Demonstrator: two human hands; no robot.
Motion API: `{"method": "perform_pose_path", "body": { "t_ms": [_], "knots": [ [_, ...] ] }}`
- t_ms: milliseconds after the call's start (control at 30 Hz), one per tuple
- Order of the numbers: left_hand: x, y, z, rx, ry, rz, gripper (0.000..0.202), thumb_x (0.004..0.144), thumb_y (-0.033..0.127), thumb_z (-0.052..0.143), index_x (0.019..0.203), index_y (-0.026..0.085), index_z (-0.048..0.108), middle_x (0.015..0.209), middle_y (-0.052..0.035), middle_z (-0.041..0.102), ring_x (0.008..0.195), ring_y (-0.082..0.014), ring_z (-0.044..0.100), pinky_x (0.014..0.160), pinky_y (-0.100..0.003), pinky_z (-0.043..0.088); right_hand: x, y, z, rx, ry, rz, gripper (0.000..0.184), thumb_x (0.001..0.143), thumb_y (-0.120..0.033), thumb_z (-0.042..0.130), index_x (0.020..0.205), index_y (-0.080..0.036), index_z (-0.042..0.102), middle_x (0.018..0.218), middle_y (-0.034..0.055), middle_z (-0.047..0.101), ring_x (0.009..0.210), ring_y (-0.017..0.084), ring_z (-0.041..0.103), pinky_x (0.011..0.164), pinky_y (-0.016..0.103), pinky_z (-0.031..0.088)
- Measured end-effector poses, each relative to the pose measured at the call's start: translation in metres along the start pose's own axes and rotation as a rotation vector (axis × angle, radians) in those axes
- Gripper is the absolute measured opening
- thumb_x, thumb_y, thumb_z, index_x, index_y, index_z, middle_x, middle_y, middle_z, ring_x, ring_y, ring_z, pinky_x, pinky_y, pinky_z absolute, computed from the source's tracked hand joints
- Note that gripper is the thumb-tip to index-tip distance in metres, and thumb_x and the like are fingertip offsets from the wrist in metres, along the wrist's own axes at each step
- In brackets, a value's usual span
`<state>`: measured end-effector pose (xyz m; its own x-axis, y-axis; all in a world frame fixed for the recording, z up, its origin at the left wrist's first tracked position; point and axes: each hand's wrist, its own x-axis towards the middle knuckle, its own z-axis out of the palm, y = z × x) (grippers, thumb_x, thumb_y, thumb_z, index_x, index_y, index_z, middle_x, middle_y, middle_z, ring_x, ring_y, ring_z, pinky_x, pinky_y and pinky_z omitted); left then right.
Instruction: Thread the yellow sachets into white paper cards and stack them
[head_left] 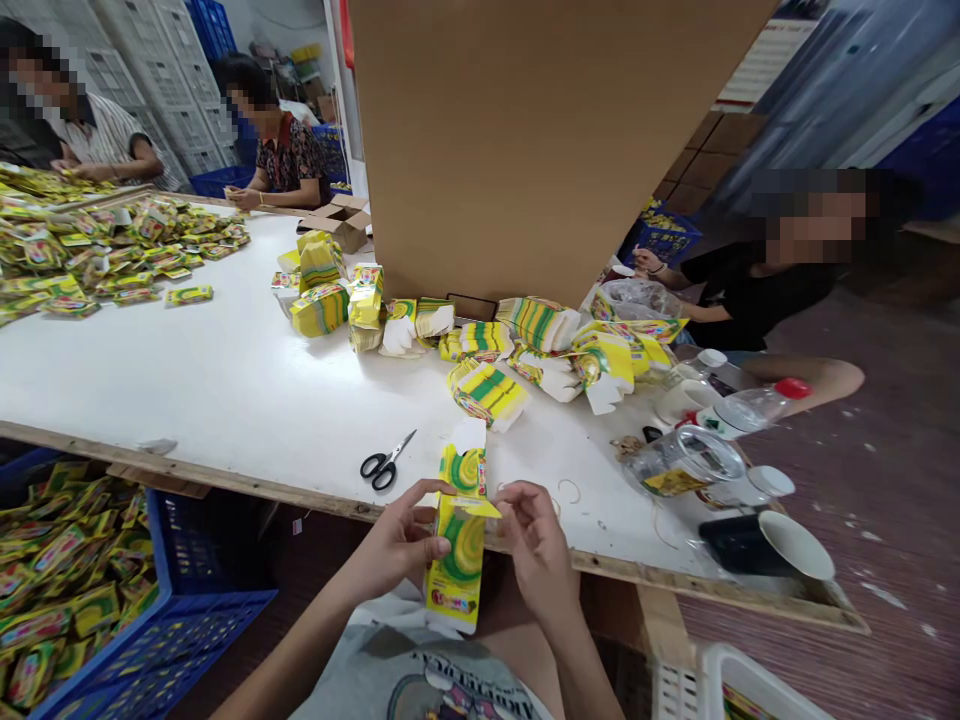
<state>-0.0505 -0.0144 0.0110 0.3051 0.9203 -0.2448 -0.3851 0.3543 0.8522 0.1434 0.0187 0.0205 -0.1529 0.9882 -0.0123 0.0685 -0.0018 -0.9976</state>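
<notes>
A thin yellow-green card carton point(459, 550) with an angled flap point(474, 507) is at the white table's point(292, 430) near edge, pinched by the left hand point(409, 535), the right hand's point(534, 535) curled fingers at the flap, grip unclear, while a perforated blue plastic crate point(199, 625) holds heaped packets point(64, 570).

Left hand point(401, 540) holding yellow carton point(461, 555), right hand point(536, 535) at flap point(474, 506)

From our head we look forward and down, left hand point(401, 540) and right hand point(536, 535) near, white table point(262, 395) beyond
</notes>
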Motion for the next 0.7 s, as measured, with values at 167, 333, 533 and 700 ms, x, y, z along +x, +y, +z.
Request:
{"method": "perform_pose_path", "body": {
  "t_ms": [167,333,533,700],
  "knots": [
    [0.0,-0.002,0.004,0.154,0.039,0.066,0.05,0.08,0.032,0.073,0.125,0.023,0.052,0.094,-0.005,0.069,0.074,-0.0166,0.067,0.063,-0.023,0.049,0.004,-0.005,0.0,-0.003,-0.246,0.185,0.04,0.084,-0.049,0.063,0.113,-0.021,0.059,0.061,-0.0044,0.053,0.057,0.016,0.051,0.058,0.026,0.043],
    [-0.005,0.0,0.005,0.16,0.025,0.081,0.051,0.083,0.033,0.07,0.13,0.024,0.052,0.095,-0.0056,0.069,0.086,-0.0206,0.067,0.074,-0.029,0.051,0.005,-0.007,0.007,-0.311,-0.155,0.067,0.028,0.082,-0.035,0.063,0.106,-0.022,0.067,0.053,-0.0073,0.043,0.05,0.013,0.041,0.05,0.024,0.032],
    [-0.005,0.007,0.009,0.029,-0.017,0.041,0.055,0.079,0.036,0.074,0.127,0.025,0.049,0.101,-0.0085,0.072,0.08,-0.0211,0.07,0.07,-0.031,0.053,0.0,-0.003,0.012,-0.276,-0.168,0.03,0.036,0.076,-0.028,0.066,0.112,-0.027,0.062,0.057,-0.0075,0.051,0.049,0.013,0.045,0.047,0.023,0.034],
    [-0.002,0.007,0.008,0.037,0.026,0.064,0.054,0.079,0.033,0.076,0.126,0.024,0.051,0.098,-0.0078,0.073,0.079,-0.0193,0.07,0.071,-0.028,0.052,-0.001,-0.002,0.013,-0.303,-0.102,0.068,0.037,0.079,-0.028,0.065,0.114,-0.025,0.056,0.056,-0.0094,0.044,0.052,0.015,0.046,0.053,0.024,0.037]
  ]
}}
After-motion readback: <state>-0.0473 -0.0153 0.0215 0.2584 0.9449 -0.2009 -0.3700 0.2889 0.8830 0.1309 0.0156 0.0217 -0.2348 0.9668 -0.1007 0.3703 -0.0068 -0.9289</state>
